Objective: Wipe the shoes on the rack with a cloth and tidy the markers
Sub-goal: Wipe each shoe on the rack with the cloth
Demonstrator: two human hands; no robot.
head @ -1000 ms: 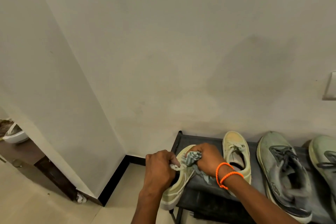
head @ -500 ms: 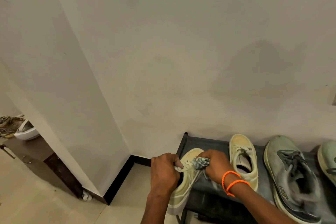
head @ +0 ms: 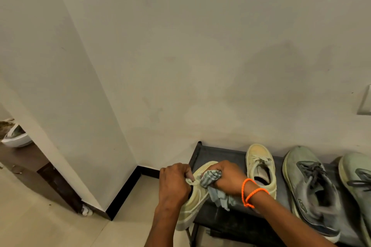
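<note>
My left hand (head: 174, 182) grips a pale yellow sneaker (head: 193, 204) at its opening, holding it tilted over the left end of the black shoe rack (head: 220, 155). My right hand (head: 228, 178), with orange bands on the wrist, grips a bunched grey-blue cloth (head: 215, 186) and presses it on the top of that sneaker near the laces. The matching yellow sneaker (head: 261, 168) stands on the rack just right of my hands. No markers are in view.
Two grey-green sneakers (head: 309, 188) (head: 357, 178) lie further right on the rack. A wall stands right behind the rack, and a wall corner (head: 108, 212) juts out at left. A dark wooden cabinet (head: 30, 164) with a white bowl (head: 17, 138) is far left. Beige floor lies below.
The cloth in my right hand has shifted slightly along the top of the held sneaker. The view has swung a little; both grips are unchanged.
</note>
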